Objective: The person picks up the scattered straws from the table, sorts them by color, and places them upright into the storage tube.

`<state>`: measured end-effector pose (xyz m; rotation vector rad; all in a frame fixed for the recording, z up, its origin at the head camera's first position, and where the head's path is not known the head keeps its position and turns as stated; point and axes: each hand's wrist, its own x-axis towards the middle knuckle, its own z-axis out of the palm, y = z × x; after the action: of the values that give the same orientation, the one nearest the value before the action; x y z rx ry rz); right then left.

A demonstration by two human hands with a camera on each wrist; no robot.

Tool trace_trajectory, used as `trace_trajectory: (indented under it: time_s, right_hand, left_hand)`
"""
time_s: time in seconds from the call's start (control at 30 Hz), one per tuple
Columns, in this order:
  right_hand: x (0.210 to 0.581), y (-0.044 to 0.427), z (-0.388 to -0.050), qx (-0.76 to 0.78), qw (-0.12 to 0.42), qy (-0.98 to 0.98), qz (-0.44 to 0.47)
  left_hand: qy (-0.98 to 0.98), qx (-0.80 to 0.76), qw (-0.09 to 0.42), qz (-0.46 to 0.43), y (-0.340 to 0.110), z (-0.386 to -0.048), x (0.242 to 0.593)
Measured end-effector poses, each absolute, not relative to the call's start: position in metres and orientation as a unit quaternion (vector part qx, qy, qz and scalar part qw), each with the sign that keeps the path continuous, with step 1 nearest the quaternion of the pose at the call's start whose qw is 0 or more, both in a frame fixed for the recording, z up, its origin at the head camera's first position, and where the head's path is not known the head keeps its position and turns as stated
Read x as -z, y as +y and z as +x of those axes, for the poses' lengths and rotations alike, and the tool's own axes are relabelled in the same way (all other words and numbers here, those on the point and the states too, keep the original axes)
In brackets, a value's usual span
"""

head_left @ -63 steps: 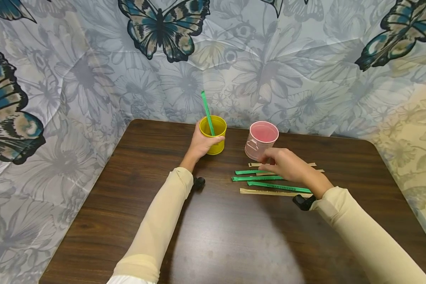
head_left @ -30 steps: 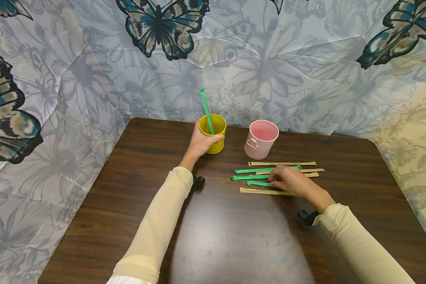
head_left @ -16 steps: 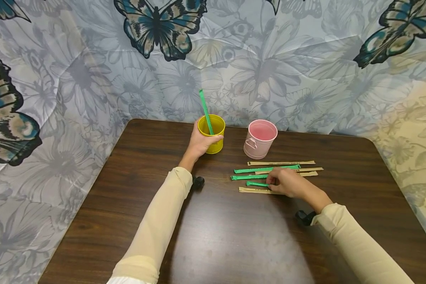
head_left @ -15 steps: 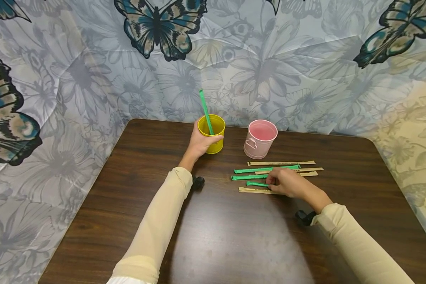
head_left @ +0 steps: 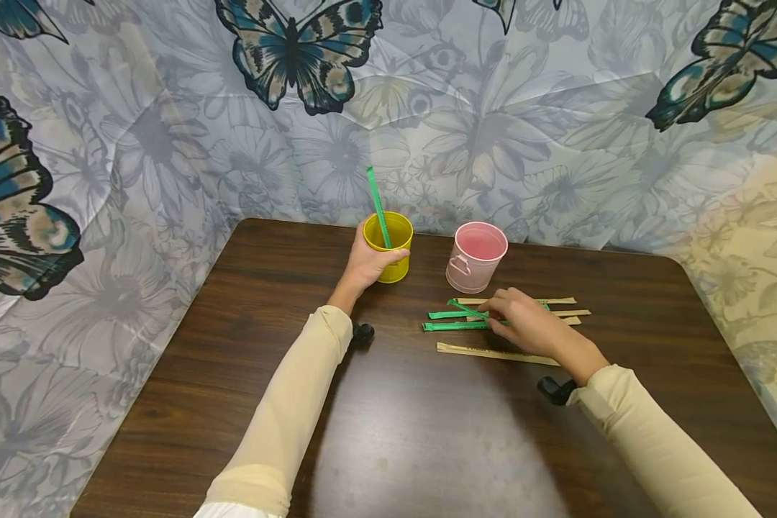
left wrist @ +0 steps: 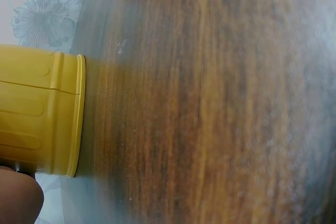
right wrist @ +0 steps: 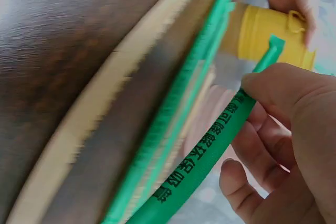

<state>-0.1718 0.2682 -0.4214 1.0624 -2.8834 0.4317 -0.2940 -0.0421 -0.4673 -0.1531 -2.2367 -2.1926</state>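
At the back of the table, my left hand point(head_left: 367, 260) grips a small yellow bucket point(head_left: 398, 269), its thumb across the front. A green wrapped straw point(head_left: 375, 194) leans upright inside that bucket. My right hand point(head_left: 527, 324) pinches another green wrapped straw point(right wrist: 205, 150) between thumb and fingers, raised at a slant over the row of straws; dark printing runs along its wrapper in the right wrist view. Under and beside this hand lie green wrapped straws point(head_left: 450, 326) and several beige wrapped straws point(head_left: 492, 353), partly hidden by it. Only the yellow bucket's lower part shows in the left wrist view.
A pink bucket point(head_left: 467, 275) with a small side handle stands right of the yellow one, just behind the straws. The dark wooden table point(head_left: 233, 345) has its back edge close to a butterfly-patterned cloth point(head_left: 492, 108).
My right hand has picked up the nearer green straw from between the other straws and moved it slightly up and away from me. The left hand still holds the yellow bucket in place.
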Motion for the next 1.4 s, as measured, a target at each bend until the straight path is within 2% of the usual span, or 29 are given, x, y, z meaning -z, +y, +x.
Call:
trace_trajectory:
  time_s: [0.27,0.6,0.97,1.4]
  right_hand:
    - [0.397,0.251,-0.179,-0.153,0.044,-0.925,0.346]
    - [0.368,0.226,-0.189,-0.199,0.092,-0.910,0.353]
    - [0.333,0.186,-0.203,-0.281,0.150,-0.868,0.381]
    - [0.283,0.128,-0.229,-0.307,0.198,-0.836,0.410]
  left_hand:
    - [-0.714,0.698,-0.004,-0.047,-0.044,-0.290,0.461]
    - [-0.720,0.692,-0.021,-0.053,-0.046,-0.272,0.434]
    - [-0.712,0.700,0.000,-0.054,-0.043,-0.291,0.466]
    - [-0.706,0.703,0.008,-0.085,-0.045,-0.294,0.470]
